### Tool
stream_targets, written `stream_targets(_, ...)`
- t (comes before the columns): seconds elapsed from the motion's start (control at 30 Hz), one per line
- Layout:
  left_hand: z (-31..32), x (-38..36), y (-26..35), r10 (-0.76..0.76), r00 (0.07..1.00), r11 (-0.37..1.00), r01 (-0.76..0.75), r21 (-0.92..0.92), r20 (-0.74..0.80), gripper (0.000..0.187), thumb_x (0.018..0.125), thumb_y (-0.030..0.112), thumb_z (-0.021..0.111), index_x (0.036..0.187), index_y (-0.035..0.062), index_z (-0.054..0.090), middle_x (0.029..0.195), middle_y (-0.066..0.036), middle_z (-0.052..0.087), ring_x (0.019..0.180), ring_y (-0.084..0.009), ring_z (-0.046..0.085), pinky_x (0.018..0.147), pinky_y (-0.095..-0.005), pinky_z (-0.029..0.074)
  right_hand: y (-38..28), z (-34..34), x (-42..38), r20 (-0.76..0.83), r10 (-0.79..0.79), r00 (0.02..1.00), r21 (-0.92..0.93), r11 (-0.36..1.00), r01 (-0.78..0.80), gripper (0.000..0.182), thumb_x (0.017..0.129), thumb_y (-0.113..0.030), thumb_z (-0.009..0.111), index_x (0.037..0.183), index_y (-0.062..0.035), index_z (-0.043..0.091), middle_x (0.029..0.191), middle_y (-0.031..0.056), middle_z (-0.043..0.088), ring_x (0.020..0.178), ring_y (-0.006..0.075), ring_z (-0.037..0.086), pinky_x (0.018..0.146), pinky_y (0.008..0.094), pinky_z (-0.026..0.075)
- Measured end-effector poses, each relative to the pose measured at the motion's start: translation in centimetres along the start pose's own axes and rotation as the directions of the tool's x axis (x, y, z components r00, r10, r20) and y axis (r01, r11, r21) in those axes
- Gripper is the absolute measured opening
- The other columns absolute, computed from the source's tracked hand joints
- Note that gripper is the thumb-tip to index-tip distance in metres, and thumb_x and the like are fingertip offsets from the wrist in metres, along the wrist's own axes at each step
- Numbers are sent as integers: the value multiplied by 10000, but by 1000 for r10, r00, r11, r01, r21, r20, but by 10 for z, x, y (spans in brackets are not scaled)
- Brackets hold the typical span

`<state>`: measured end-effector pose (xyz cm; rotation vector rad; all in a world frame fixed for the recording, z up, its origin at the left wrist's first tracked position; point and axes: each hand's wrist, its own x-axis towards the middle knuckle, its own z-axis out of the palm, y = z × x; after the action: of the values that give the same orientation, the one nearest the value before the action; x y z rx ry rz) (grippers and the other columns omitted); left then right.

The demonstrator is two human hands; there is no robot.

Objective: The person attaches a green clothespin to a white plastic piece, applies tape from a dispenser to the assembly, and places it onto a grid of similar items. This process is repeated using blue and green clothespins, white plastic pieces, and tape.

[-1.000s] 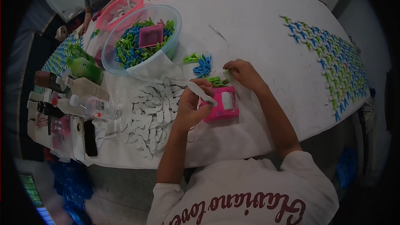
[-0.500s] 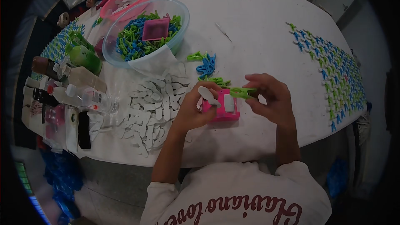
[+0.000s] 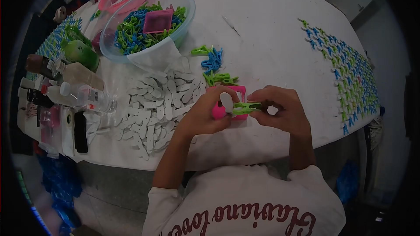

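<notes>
While both forearms angle inward, left hand pinching white piece, right hand grip clamped on green clip

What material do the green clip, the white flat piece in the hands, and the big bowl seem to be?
Green clip: likely moulded plastic, bright uniform colour. White flat piece: possibly card or thin plastic, matte; unclear. Big bowl: clear plastic probably, its contents visible through the wall.

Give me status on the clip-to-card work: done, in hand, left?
Done: rows of clipped cards cover the table's right side. In hand: left hand holds a white card, right hand brings a green clip onto it. Left: a big pile of white cards, loose clips, and a full bowl of clips.
</notes>
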<state>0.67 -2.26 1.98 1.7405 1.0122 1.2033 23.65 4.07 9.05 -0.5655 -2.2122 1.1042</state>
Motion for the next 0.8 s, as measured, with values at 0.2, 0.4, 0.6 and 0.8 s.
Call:
stream_targets(0.2,0,1,2,-10,1000,1000,10,-3,-10,447,650,18,656,1080,62,543,1004,-40,585,972,-161,569,911,-304,447,2,4,2,-10,-13,1000,-12,1000,13,386,721,72,752,1080,-49,686,839,52,669,646,83,634,558,233,524)
stream_targets(0.4,2,-1,4,-55,998,997,55,-59,-3,437,666,12,650,1081,63,527,1013,-41,569,969,-149,555,895,-301,456,5,8,3,-2,-32,999,-7,999,32,357,728,40,781,1059,-39,673,834,53,665,640,81,628,547,227,515)
stream_targets(0.6,2,0,6,-62,998,992,63,-110,11,433,683,8,650,1091,65,518,1012,-40,562,962,-135,547,884,-291,455,8,9,2,-24,-34,999,4,999,34,350,728,18,789,1052,-29,667,837,57,664,637,79,621,545,224,512)
stream_targets(0.8,2,-1,1,-60,998,995,61,-76,13,477,672,18,661,1122,62,510,1033,-38,565,996,-149,537,926,-300,424,7,12,1,-29,9,1000,42,999,-8,343,716,5,796,1031,-28,667,874,64,662,650,82,615,574,229,517)
